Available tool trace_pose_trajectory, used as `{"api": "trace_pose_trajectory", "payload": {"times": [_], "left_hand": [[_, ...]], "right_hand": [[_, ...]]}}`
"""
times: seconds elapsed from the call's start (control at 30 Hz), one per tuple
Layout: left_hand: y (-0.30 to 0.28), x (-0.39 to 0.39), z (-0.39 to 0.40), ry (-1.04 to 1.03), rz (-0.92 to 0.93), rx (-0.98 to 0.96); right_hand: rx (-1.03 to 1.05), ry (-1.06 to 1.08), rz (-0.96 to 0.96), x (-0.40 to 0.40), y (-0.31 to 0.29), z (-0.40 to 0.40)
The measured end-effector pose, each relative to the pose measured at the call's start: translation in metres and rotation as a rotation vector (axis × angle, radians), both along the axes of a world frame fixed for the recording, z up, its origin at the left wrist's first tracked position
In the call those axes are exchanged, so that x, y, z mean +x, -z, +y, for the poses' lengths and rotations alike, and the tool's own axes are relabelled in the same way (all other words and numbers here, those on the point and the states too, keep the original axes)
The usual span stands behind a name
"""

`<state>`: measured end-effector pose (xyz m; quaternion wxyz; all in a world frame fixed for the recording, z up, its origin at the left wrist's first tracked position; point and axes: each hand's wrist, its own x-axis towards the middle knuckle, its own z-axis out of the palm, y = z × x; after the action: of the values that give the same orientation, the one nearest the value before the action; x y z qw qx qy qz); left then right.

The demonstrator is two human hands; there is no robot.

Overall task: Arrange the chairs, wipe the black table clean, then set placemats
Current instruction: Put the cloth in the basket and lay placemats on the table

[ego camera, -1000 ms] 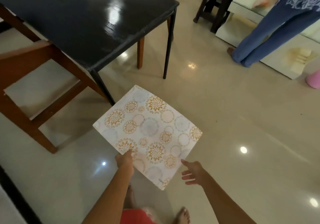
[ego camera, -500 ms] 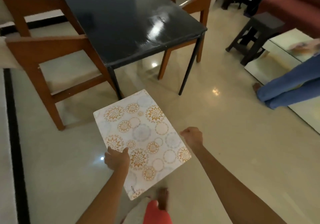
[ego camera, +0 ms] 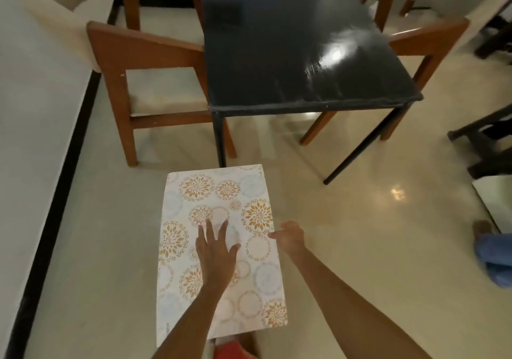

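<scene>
A white placemat (ego camera: 257,250) with orange and pale blue flower circles hangs level in front of me, over the floor, short of the black table (ego camera: 291,40). My left hand (ego camera: 216,250) lies flat on top of it with fingers spread. At the mat's right edge my right hand (ego camera: 289,238) pinches it. The glossy tabletop is bare. One wooden chair (ego camera: 144,53) with a cream seat stands at the table's left side, and another wooden chair (ego camera: 426,34) at its right side.
A black floor strip (ego camera: 55,192) runs along the left beside a white surface. A dark stool (ego camera: 487,142) and a white panel (ego camera: 496,200) stand at the right, where a person's foot and blue trouser leg (ego camera: 493,259) show. Shiny cream tiles surround the table.
I have come round to face the table's short end. My left hand left the mat's edge and now lies flat on top. My right hand has taken the right edge.
</scene>
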<state>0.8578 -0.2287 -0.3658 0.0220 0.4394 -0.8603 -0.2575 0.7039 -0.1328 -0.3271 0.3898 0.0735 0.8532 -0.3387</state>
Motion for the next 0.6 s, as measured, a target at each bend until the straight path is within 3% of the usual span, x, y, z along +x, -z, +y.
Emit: {"api": "trace_pose_trajectory", "payload": {"times": [0.23, 0.43, 0.6], "left_hand": [[-0.001, -0.018, 0.023, -0.15, -0.002, 0.116], [-0.004, -0.026, 0.059, -0.379, -0.023, 0.192], [-0.001, -0.042, 0.084, -0.584, 0.031, 0.224]], "right_hand": [[0.113, -0.17, -0.107, -0.03, 0.002, -0.013], [0.052, -0.21, -0.204, -0.032, 0.02, -0.022], [0.018, -0.296, -0.147, -0.032, 0.041, -0.015]]}}
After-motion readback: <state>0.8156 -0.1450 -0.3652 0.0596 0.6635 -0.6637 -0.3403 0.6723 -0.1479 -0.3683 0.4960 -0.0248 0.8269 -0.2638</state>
